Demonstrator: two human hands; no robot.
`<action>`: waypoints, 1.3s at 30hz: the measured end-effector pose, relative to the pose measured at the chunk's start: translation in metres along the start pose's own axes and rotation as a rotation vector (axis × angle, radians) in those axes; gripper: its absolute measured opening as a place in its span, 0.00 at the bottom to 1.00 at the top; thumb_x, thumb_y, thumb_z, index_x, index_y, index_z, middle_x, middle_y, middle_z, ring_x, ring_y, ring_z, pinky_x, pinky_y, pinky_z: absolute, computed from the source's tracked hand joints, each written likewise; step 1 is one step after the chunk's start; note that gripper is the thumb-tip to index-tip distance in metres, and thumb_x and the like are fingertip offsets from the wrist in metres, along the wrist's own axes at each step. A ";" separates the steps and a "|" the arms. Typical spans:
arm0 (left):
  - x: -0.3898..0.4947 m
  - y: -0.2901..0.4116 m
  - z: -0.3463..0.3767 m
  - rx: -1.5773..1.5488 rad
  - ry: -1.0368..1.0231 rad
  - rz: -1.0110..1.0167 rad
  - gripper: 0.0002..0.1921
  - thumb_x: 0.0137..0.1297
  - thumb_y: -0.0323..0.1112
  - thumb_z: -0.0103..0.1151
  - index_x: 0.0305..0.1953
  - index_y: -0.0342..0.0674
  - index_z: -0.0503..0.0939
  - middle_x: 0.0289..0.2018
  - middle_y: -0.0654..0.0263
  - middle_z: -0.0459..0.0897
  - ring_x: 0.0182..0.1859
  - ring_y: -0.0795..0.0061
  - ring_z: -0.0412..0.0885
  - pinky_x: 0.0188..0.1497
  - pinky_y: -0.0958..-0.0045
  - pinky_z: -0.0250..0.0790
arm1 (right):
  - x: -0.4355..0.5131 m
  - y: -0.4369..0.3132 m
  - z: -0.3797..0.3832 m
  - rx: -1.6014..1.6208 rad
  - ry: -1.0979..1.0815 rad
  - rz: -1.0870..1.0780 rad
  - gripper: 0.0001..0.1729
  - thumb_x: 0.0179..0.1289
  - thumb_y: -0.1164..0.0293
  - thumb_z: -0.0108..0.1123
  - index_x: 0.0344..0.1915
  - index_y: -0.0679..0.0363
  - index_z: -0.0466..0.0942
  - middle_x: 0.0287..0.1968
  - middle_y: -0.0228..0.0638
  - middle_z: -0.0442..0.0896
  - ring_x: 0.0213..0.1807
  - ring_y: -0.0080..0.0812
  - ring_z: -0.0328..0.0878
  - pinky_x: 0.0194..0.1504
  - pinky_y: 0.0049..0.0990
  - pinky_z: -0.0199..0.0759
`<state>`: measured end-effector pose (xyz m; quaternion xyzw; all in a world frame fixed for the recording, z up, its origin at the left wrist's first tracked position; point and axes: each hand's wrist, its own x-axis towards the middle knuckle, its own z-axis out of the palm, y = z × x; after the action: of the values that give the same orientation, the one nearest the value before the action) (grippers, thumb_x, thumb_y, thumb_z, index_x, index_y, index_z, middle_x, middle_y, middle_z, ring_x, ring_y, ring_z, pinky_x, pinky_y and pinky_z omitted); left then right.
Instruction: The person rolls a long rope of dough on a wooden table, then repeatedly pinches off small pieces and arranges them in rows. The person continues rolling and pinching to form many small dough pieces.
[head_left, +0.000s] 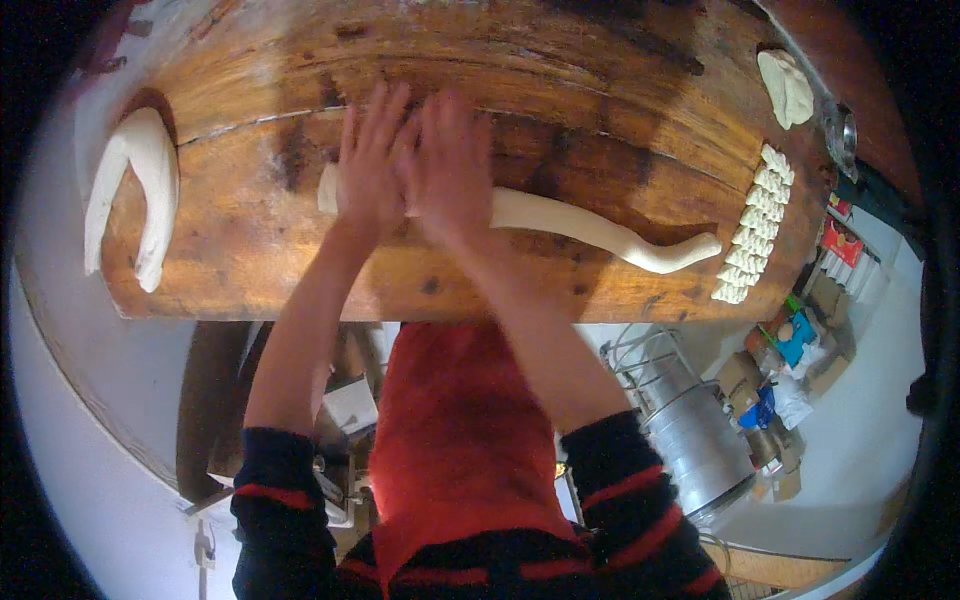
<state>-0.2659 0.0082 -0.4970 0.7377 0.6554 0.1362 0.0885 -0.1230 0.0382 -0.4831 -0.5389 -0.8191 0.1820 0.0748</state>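
Observation:
A long rope of dough (577, 221) lies across the wooden work table (247, 277), its right end curving towards the front edge. Both hands are flat on its left part, side by side and slightly blurred, with fingers pointing away from me. My left hand (373, 161) is near the rope's left end, which shows just beyond it. My right hand (452, 165) rests close beside it, and neither is closed around the dough. A thick dough piece (154, 165) lies bent in an upside-down U at the table's left end. A row of small shaped dough pieces (754, 229) overlaps at the right.
A flattened dough lump (786, 88) lies at the far right, near a metal bowl (841, 135). The table's front edge runs just before my red apron (465, 435). Below, to the right, stand a large metal drum (694, 442), cardboard boxes (829, 300) and plastic bags (791, 401).

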 end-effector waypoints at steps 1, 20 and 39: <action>-0.026 0.001 -0.010 -0.001 -0.127 0.027 0.28 0.67 0.42 0.52 0.68 0.42 0.71 0.73 0.55 0.63 0.78 0.55 0.54 0.78 0.43 0.40 | -0.036 -0.026 0.003 0.139 -0.011 -0.011 0.34 0.74 0.57 0.48 0.70 0.70 0.64 0.75 0.53 0.61 0.78 0.51 0.54 0.76 0.52 0.44; -0.164 -0.115 -0.054 0.065 -0.161 0.202 0.15 0.48 0.40 0.72 0.36 0.47 0.79 0.29 0.65 0.79 0.35 0.63 0.82 0.36 0.60 0.77 | -0.174 0.019 -0.021 -0.173 -0.408 -0.055 0.38 0.69 0.54 0.53 0.75 0.57 0.61 0.78 0.42 0.59 0.81 0.49 0.48 0.76 0.60 0.36; -0.232 -0.230 -0.140 0.327 -0.438 -0.171 0.33 0.45 0.31 0.75 0.57 0.47 0.76 0.45 0.56 0.79 0.53 0.49 0.76 0.58 0.50 0.69 | -0.172 0.129 -0.052 -0.221 -0.045 -0.078 0.31 0.75 0.60 0.42 0.74 0.56 0.62 0.79 0.48 0.54 0.79 0.56 0.49 0.74 0.66 0.32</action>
<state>-0.5512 -0.1999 -0.4555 0.6959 0.6938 -0.1418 0.1191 0.0741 -0.0619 -0.4711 -0.5075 -0.8559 0.0993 0.0036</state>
